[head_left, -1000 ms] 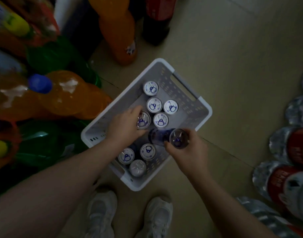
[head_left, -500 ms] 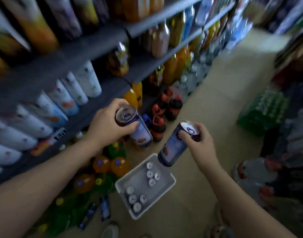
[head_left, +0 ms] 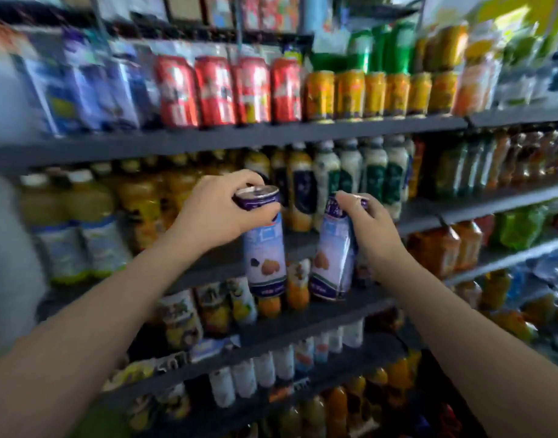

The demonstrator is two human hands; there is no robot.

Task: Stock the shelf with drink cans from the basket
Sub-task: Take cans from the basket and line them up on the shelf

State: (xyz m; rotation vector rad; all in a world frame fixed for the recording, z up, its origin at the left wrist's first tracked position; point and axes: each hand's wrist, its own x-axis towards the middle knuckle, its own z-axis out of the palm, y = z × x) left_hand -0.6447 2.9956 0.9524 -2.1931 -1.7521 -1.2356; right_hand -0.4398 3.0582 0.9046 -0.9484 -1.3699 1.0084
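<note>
Two tall, slim drink cans with pale blue-and-white labels and dark purple bands were held up in front of the stocked grey metal shelf [head_left: 227,139]. The left hand [head_left: 214,213] gripped the left can [head_left: 264,248] by its top, fingers curled over the silver lid and the thumb wrapped across the purple band, the can hanging nearly upright. The right hand [head_left: 372,229] clasped the right can [head_left: 331,251] round its upper part, fingers curled over the rim, with the can tilted so that its base leaned toward the left. The cans sat close beside each other without touching, both at the height of the middle tiers and in front of the bottles there. On the upper tier stood a row of red cans [head_left: 221,90], then orange-yellow cans [head_left: 375,93] to their right. Behind the hands stood yellow juice bottles [head_left: 138,200] and white bottles with green labels [head_left: 375,172]. Motion blur smeared the labels too much to read.
</note>
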